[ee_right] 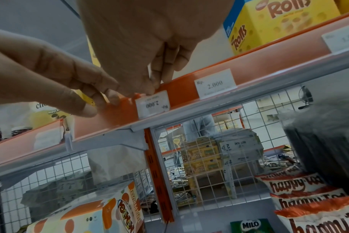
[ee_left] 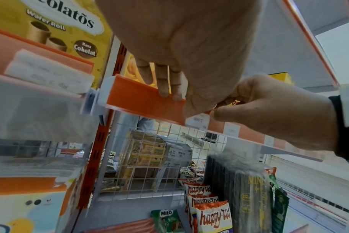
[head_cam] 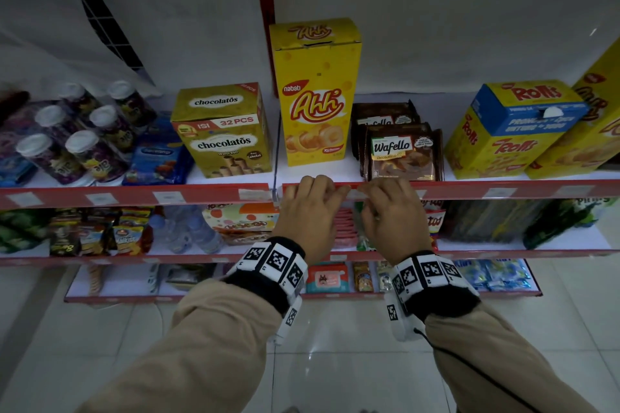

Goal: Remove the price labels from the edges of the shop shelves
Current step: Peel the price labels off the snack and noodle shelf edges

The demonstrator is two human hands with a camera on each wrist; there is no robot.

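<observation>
— Where's the label being worked on?

— The price label (ee_right: 152,104), white, printed 2.000 and sitting upside down, is on the red shelf edge (head_cam: 469,188) at mid-frame in the head view, just below the Wafello packs (head_cam: 404,152). In the right wrist view it lies at the centre, its upper left corner under the fingertips.

— Which hand has it?

— The right hand (head_cam: 391,221). Its fingers (ee_right: 161,71) are curled down onto the strip, and the tips pinch at the label's top edge. The label's lower part is still seated in the clear rail.

— And the left hand (head_cam: 307,214)?

— Just beside the right, to its left. Its fingers (ee_left: 163,82) bend over the top of the shelf edge and press on the bare red strip; they hold nothing.

— Other labels nearby?

— A second 2.000 label (ee_right: 215,83), right way up, sits just right of the first. More white labels (head_cam: 167,197) line the strip toward the left of the head view.

— What stands on that shelf?

— A yellow Ahh box (head_cam: 315,94) above the left hand, a chocolatos box (head_cam: 223,134) further left, and a Rolls box (head_cam: 510,131) at the right. Happy Tos bags (ee_right: 301,198) lie on the shelf below.
</observation>
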